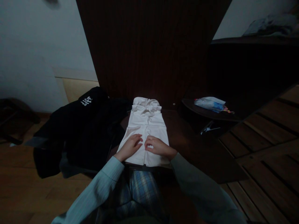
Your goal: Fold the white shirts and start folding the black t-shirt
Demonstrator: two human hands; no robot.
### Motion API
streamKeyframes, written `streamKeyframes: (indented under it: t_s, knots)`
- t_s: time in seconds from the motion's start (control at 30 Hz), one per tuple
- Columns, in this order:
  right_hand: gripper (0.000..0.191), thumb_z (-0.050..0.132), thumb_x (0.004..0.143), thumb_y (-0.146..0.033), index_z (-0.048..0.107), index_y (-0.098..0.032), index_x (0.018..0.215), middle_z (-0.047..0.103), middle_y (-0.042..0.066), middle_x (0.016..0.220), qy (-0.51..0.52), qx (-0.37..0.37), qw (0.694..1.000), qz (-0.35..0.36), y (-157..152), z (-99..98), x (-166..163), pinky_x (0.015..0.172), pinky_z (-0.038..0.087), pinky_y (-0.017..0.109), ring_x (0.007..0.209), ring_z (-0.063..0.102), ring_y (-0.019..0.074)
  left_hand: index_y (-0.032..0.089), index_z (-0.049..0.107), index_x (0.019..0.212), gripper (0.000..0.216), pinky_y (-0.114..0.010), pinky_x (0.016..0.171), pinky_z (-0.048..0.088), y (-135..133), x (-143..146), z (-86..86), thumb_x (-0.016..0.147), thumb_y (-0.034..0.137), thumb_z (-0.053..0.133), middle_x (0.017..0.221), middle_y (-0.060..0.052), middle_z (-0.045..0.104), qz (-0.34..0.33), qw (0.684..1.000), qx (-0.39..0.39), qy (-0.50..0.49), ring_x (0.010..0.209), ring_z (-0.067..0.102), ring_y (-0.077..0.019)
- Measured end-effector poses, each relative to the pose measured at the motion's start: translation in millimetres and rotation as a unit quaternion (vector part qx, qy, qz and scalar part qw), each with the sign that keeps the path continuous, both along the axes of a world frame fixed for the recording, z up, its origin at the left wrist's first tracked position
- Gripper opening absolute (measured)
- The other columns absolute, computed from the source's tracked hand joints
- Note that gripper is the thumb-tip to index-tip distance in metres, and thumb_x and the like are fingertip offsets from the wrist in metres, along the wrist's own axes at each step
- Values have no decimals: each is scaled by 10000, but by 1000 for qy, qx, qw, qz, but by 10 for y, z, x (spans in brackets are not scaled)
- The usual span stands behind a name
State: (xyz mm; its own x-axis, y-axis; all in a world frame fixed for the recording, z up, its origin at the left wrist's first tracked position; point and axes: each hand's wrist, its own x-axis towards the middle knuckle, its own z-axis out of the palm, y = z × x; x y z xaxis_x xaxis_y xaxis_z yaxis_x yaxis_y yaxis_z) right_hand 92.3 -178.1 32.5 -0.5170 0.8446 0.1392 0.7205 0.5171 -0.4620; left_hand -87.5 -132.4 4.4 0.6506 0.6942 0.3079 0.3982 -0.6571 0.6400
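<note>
A white dress [149,120] lies flat in front of me, its gathered, ruffled top at the far end and its wider hem near me. A seam or slit runs down its middle. My left hand [131,146] rests on the lower left part of the cloth, fingers loosely curved and thumb apart from them. Just right of the middle line, my right hand [158,147] brings thumb and fingertips together in a pinch on the dress. White cloth shows through the loop of those fingers.
Dark clothing [86,130] with white lettering is heaped at the left. On a dark rounded shelf [189,107] at the right lies a white and blue plastic packet [211,103]. A tall dark panel [149,49] rises behind the dress. Wooden slats [271,130] are at far right.
</note>
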Motion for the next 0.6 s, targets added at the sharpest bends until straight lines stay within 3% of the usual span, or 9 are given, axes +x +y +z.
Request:
streamKeyframes:
  t_s: [0.13,0.23,0.4,0.5,0.6]
  knots:
    - [37,542,755,-160,572,-165,734,505,-19,675,35,-51,998,-5,15,1,19,613,377,210,633,462,101,171,555,1048,263,-405,1011,323,-220,-49,-35,796,225,503,1283,-119,469,-10,999,-6,34,1222,382,-219]
    - [78,495,794,-202,563,-165,797,521,-29,660,110,-86,989,-51,41,-34,32,590,374,200,620,477,94,187,503,1165,364,-411,1031,298,-340,-119,14,817,293,491,1352,-108,403,-35,997,-26,57,1271,317,-217]
    - [177,457,805,-206,554,-173,950,473,-64,562,173,-124,964,-160,114,-159,28,512,344,182,531,455,79,199,519,1167,385,-328,991,350,-202,-317,268,807,334,501,1257,-72,518,-98,987,-97,87,1157,463,-186]
    - [229,480,784,-202,555,-174,998,474,-65,561,168,-128,961,-181,116,-170,11,499,345,180,518,453,74,169,567,1083,318,-281,899,420,81,-376,358,817,307,461,1106,-69,612,-43,990,-111,74,992,565,-167]
    - [259,502,758,-197,567,-167,1006,517,-47,614,163,-171,962,-138,141,-92,54,534,381,190,541,484,75,152,585,1025,274,-274,870,424,427,-332,325,810,253,448,1055,-84,619,75,993,-58,74,959,570,-175]
